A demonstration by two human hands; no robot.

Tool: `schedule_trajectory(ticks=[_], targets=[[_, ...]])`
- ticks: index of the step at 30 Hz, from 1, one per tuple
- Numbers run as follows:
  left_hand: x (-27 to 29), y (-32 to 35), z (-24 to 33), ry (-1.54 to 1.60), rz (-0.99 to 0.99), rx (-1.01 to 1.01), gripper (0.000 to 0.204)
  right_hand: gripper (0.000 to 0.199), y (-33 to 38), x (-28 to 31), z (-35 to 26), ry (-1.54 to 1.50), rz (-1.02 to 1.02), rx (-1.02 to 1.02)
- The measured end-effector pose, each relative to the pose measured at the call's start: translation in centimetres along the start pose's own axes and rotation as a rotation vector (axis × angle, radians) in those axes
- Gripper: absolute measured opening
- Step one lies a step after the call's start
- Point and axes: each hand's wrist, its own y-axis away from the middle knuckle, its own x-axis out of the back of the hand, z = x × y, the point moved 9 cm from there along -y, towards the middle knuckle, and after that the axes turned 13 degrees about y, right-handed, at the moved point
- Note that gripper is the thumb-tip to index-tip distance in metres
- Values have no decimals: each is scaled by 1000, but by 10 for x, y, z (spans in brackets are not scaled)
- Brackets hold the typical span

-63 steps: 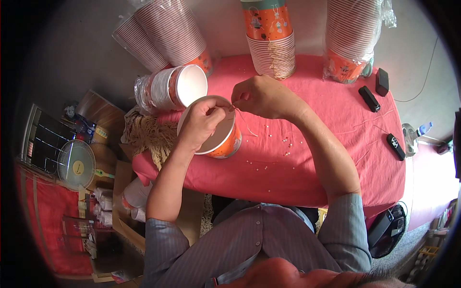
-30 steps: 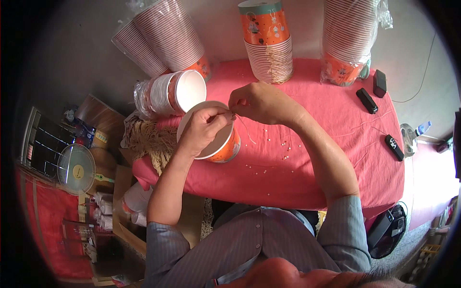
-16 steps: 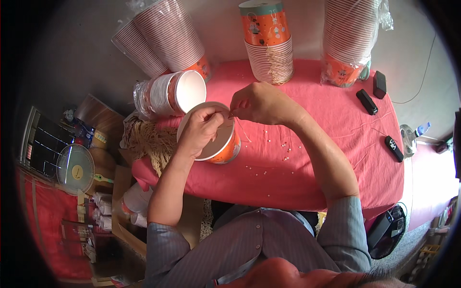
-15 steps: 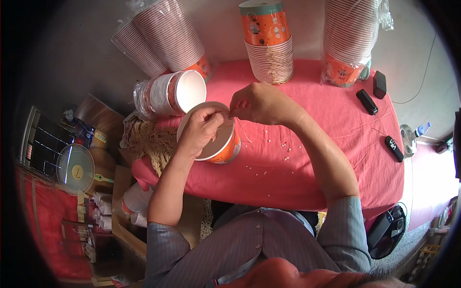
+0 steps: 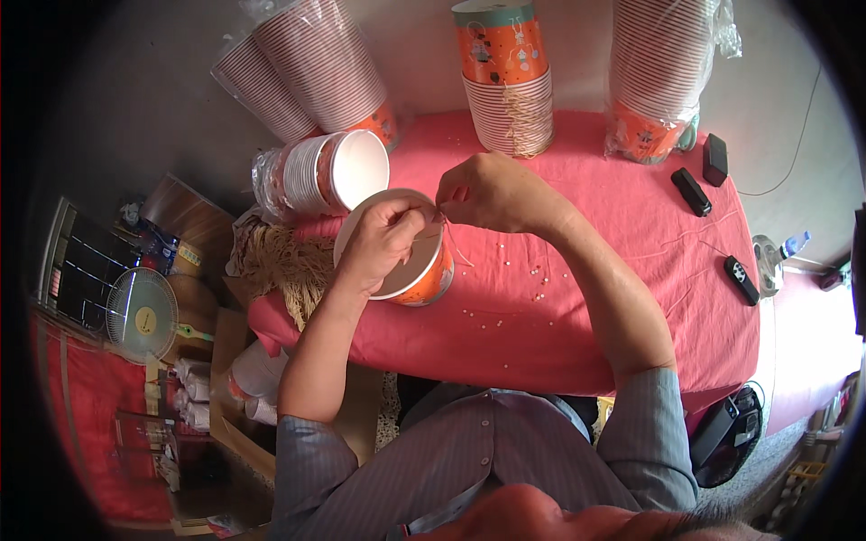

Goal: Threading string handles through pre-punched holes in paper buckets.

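Note:
A paper bucket (image 5: 428, 287), white inside and orange printed outside, stands near the table's left front, its mouth toward me. Over its mouth, my left hand (image 5: 381, 242) is closed, with thumb and forefinger pinched by the right part of the rim. A thin pale string (image 5: 459, 253) runs at the fingertips and hangs down outside the bucket. Just right of the rim, my right hand (image 5: 494, 195) pinches the string, knuckles up, its fingertips almost meeting the left ones. Exactly where the string passes through the rim is hidden by my fingers.
Bundled strings (image 5: 287, 261) hang over the table's left edge. A stack of buckets (image 5: 302, 176) lies behind them; tall stacks (image 5: 510, 113) stand at the back. Small white beads (image 5: 538, 281) are scattered over the pink cloth (image 5: 622, 243). Black devices (image 5: 691, 192) lie at right.
Both hands stay at the bucket's rim. My right hand has shifted very slightly to the right, and the hanging string has moved a little with it.

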Motion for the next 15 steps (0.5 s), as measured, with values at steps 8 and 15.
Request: schedule_trajectory(ticks=[8, 15], targets=[[1, 0, 0, 5, 18, 4, 17, 20, 0, -1, 4, 11, 1, -1], [-16, 5, 25, -214, 36, -118, 16, 20, 0, -1, 7, -17, 3, -15]])
